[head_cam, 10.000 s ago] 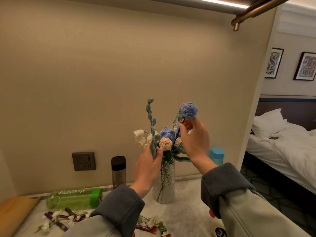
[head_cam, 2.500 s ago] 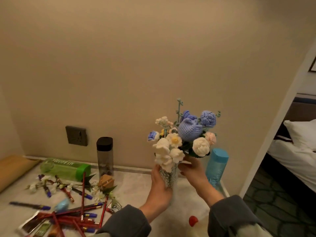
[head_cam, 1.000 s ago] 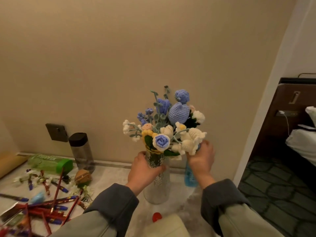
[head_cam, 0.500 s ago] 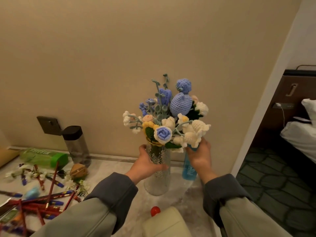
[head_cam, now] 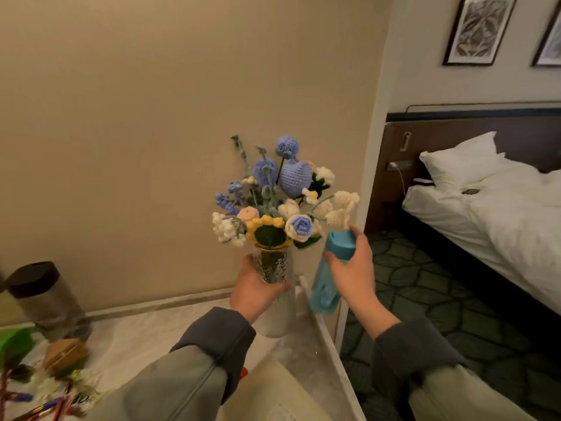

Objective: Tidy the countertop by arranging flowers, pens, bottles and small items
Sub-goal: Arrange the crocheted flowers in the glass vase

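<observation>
— While the vase (head_cam: 277,311) is standing at the back right corner of the countertop (head_cam: 145,335), what is the left hand (head_cam: 258,291) doing?
— It is gripping the vase's neck under the crocheted flowers (head_cam: 282,202). The right hand (head_cam: 353,275) is clasping the tilted blue bottle (head_cam: 326,287) just beside it. The lettering on the wrapper (head_cam: 82,399) is showing too blurred to read.

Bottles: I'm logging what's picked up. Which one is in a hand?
The blue bottle, gripped at its cap by the right hand and tilted; the black-capped bottle and green bottle sit untouched on the countertop.
</observation>
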{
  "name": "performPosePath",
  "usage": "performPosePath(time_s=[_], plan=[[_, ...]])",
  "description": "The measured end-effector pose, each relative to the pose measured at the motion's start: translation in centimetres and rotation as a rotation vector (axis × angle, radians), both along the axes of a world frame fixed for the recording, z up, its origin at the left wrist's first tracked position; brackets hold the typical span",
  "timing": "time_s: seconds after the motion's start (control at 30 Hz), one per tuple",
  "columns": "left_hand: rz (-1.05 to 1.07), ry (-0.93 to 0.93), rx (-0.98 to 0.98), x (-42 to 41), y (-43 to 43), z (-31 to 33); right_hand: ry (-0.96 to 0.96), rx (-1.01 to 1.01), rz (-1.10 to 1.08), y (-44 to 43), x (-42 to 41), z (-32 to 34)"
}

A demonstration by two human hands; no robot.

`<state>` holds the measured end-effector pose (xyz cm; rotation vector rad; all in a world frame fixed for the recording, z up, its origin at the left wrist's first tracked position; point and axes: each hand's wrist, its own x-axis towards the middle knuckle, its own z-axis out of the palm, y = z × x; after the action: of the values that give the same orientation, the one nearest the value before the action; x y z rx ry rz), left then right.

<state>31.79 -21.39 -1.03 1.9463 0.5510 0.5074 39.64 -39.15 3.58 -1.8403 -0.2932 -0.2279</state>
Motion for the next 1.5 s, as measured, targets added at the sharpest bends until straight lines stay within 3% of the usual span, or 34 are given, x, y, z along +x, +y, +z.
performPosePath(time_s=[0.47, 0.83, 1.23, 1.5], plan=[[-0.013, -0.047, 0.012, 3.7, -1.8, -0.1, 0.047, -0.051, 0.042, -3.1, -1.1, -1.3], [-0.028, 0.089, -0.183, 0.3, -1.9, 0.1, 0.008, -0.08, 0.115, -2.5, -3.9, -0.7], [0.074, 0.031, -0.211, -8.5, 2.3, 2.3, -0.233, -0.138, 0.438, 5.6, -10.9, 1.3], [-0.025, 0.101, -0.19, -12.8, 7.3, 1.9, -0.158, -0.243, 0.439, 12.4, -11.8, -0.3]])
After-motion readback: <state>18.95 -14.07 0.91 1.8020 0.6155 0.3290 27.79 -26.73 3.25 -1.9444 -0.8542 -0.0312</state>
